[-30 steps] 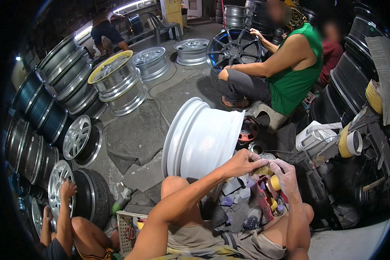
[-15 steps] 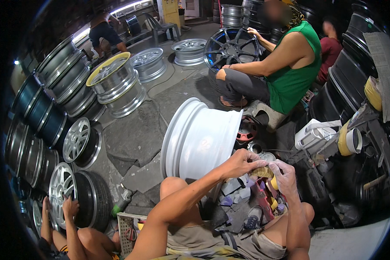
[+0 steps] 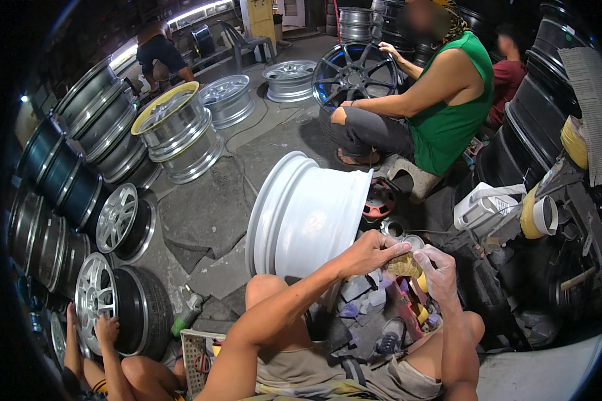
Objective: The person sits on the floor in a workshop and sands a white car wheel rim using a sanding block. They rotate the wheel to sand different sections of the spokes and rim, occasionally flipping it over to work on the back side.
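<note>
My left hand (image 3: 376, 252) reaches out over my lap with thumb and fingers pressed together. Facing it, a small gap away, my right hand (image 3: 439, 273) is closed in a pinch, its fingers dusted white. Whatever the fingertips hold, if anything, is too small or hidden to make out. A crumpled yellow-brown piece (image 3: 403, 265) shows just below and between the fingertips; I cannot tell if either hand touches it. Beyond my left forearm stands a white-coated wheel rim (image 3: 308, 217), resting on its edge. Small round cans (image 3: 413, 242) sit right behind my hands.
Purple and grey scraps (image 3: 358, 301) and a red tray (image 3: 408, 304) lie below my hands. A green angle grinder (image 3: 188, 311) rests at left. A co-worker in green (image 3: 451, 107) holds a black rim (image 3: 354, 77); another's hands touch a silver wheel (image 3: 95, 294). Stacked rims (image 3: 90, 127) line the left.
My fingertips have drawn slightly apart, and more of the yellow-brown piece shows between them. The co-worker's hand at lower left has shifted a little on the silver wheel.
</note>
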The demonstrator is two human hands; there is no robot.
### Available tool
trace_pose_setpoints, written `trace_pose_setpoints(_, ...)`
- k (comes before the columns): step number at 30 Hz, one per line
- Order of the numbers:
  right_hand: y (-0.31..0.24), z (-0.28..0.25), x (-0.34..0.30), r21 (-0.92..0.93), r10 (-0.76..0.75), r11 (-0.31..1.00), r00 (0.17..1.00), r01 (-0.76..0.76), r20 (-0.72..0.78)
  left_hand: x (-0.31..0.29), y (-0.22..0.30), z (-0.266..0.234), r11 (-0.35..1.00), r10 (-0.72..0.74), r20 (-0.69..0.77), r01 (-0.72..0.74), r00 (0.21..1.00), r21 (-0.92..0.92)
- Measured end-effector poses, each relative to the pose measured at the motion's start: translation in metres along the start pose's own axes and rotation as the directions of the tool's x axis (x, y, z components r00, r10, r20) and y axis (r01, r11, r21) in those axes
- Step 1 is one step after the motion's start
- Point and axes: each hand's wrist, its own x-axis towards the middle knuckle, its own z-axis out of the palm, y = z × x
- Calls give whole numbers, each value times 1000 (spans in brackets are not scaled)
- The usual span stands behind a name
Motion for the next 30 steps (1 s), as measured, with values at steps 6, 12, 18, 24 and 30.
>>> trace_pose_setpoints(6, -3, 2, 1, 82, 83, 993, 996, -84, 20, 0, -2, -4, 999, 34, 22, -33, 999, -28)
trace_pose_setpoints(12, -3, 3, 2, 149, 158, 975, 986, -163, 49, -1, -1, -5, 1000, 30, 4, -30, 1000, -2)
trace_pose_setpoints(18, -3, 7, 3, 260, 144, 954, 989, -151, 46, -1, -2, 1, 995, 38, 43, -34, 998, -92)
trace_pose_setpoints(24, -5, 8, 3, 420, 270, 859, 956, -294, 117, -1, -3, 0, 992, 103, 36, -100, 994, -80)
trace_pose_setpoints(30, -7, 7, 4, 327, 254, 904, 961, -275, 105, -1, -3, -6, 985, 140, 65, -145, 988, 92)
